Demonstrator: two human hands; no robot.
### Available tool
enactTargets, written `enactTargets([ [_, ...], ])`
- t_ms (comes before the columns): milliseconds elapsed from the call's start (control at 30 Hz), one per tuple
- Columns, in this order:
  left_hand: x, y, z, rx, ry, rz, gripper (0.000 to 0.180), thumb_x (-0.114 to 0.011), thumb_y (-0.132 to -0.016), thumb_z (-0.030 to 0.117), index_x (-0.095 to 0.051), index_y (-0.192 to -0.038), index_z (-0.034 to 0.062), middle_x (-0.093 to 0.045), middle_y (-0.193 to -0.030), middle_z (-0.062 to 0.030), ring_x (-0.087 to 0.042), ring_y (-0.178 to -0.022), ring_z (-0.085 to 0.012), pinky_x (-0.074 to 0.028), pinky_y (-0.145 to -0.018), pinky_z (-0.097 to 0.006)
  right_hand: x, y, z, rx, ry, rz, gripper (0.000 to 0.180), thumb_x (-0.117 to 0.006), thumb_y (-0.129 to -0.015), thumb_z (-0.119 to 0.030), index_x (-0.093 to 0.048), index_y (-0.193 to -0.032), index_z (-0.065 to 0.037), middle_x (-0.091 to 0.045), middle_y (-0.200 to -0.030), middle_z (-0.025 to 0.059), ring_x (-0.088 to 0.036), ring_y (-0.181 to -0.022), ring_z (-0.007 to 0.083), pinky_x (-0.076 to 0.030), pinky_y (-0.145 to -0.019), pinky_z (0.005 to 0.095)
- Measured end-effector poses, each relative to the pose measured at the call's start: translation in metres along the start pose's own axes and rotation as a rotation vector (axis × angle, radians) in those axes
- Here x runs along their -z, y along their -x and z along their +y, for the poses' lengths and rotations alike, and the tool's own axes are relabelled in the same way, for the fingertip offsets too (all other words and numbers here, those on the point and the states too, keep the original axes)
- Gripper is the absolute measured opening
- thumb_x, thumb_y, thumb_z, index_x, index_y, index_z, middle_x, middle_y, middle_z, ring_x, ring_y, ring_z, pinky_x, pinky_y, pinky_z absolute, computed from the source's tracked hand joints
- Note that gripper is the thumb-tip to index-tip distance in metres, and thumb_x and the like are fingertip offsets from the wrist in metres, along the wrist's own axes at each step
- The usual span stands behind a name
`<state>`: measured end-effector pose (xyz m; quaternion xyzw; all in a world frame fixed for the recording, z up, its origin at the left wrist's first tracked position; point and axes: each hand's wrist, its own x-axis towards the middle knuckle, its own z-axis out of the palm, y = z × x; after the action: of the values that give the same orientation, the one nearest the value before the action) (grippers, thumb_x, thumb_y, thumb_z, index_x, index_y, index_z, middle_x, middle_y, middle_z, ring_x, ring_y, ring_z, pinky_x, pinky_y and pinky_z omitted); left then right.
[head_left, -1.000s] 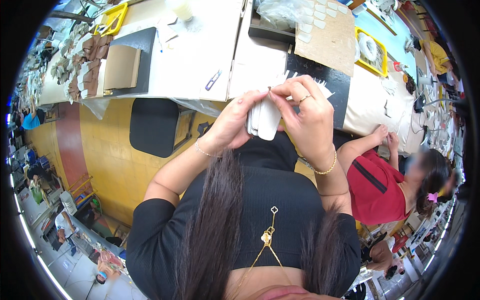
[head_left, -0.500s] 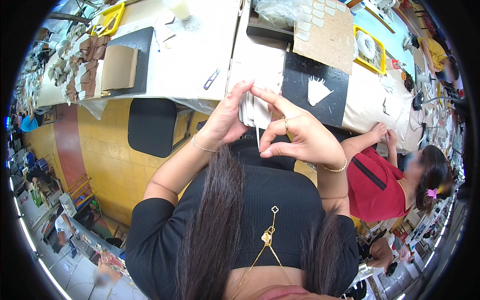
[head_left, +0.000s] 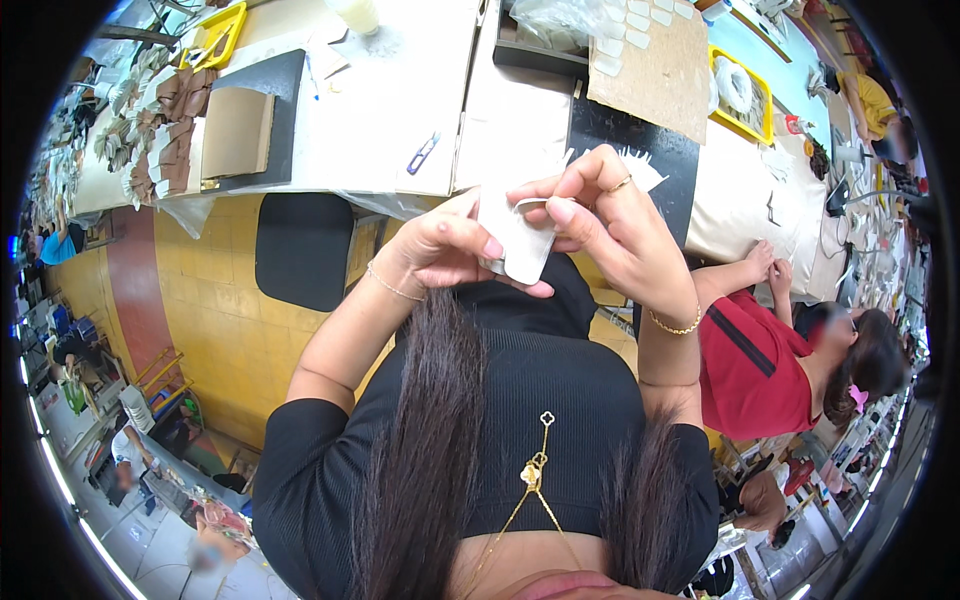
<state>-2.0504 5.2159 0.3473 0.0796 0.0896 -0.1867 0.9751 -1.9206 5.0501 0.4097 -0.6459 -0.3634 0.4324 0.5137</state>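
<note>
Both hands hold a small white piece (head_left: 520, 245) between them above the lap, the left hand (head_left: 440, 245) gripping its lower edge, the right hand (head_left: 600, 215) pinching its top, the white surface (head_left: 400, 100) just beyond.

place: looks like a small factory floor or assembly workshop, definitely not a home
desks: long white desk (head_left: 400, 110) running across the top, from 10 to 2 o'clock, with more work spots packed close around it
materials: stacks of brown cut pieces (head_left: 165, 120) at 10 o'clock, a cardboard sheet (head_left: 650, 65) covered in small white pieces at 1 o'clock, yellow trays (head_left: 745, 85) holding parts
tools: little blue snips (head_left: 422, 153) lying on the desk near 12
people: a co-worker in a red top (head_left: 755, 365) working at 3 o'clock, others further off at 9 and 2
floor: yellow painted floor (head_left: 215, 310) with a red strip, the industrial kind
</note>
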Motion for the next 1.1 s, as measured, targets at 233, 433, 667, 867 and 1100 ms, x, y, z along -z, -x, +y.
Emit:
enactTargets([
  [233, -0.003, -0.001, -0.001, 0.026, -0.192, 0.020, 0.079, -0.062, -0.070, -0.014, -0.032, -0.142, 0.0006, -0.048, -0.129, -0.0146, -0.055, -0.117, -0.0259, -0.051, -0.093, -0.058, -0.005, -0.006, 0.001, 0.176, 0.091, 0.022, 0.029, -0.059, -0.094, -0.006, -0.041, -0.115, -0.004, -0.066, -0.101, 0.0121, -0.064, -0.086, 0.0128, -0.052, -0.074, 0.0246],
  [433, 0.000, -0.002, -0.003, -0.001, -0.265, 0.044, 0.077, -0.061, -0.071, -0.014, -0.034, -0.141, 0.0028, -0.051, -0.126, -0.0133, -0.057, -0.114, -0.0242, -0.051, -0.095, -0.056, -0.009, -0.003, -0.002, 0.153, 0.212, 0.085, 0.041, -0.068, -0.083, 0.002, -0.051, -0.119, -0.006, -0.067, -0.088, 0.0094, -0.066, -0.083, 0.0161, -0.053, -0.076, 0.0277],
  [667, -0.003, -0.002, -0.002, -0.051, -0.316, 0.092, 0.069, -0.061, -0.073, -0.010, -0.037, -0.137, -0.0002, -0.057, -0.118, -0.0144, -0.061, -0.110, -0.0255, -0.052, -0.095, -0.053, -0.011, 0.006, -0.013, 0.139, 0.372, 0.064, 0.029, -0.065, -0.082, 0.005, -0.057, -0.109, -0.002, -0.066, -0.086, 0.0080, -0.068, -0.082, 0.0179, -0.053, -0.076, 0.0288],
  [867, -0.002, -0.002, 0.000, -0.048, -0.358, 0.110, 0.070, -0.059, -0.070, -0.011, -0.039, -0.136, 0.0006, -0.056, -0.120, -0.0142, -0.062, -0.107, -0.0256, -0.052, -0.095, -0.052, -0.004, 0.007, -0.014, 0.088, 0.253, -0.058, 0.027, -0.062, -0.082, 0.007, -0.056, -0.107, -0.002, -0.064, -0.086, 0.0077, -0.067, -0.085, 0.0184, -0.053, -0.078, 0.0305],
  [1100, -0.003, -0.001, -0.004, -0.050, -0.325, 0.100, 0.073, -0.064, -0.067, -0.010, -0.039, -0.136, -0.0006, -0.055, -0.120, -0.0138, -0.061, -0.109, -0.0253, -0.052, -0.094, -0.056, -0.007, -0.001, -0.011, 0.255, 0.502, 0.101, 0.034, -0.068, -0.078, 0.003, -0.057, -0.110, -0.004, -0.062, -0.083, 0.0078, -0.065, -0.083, 0.0212, -0.050, -0.074, 0.0315],
])
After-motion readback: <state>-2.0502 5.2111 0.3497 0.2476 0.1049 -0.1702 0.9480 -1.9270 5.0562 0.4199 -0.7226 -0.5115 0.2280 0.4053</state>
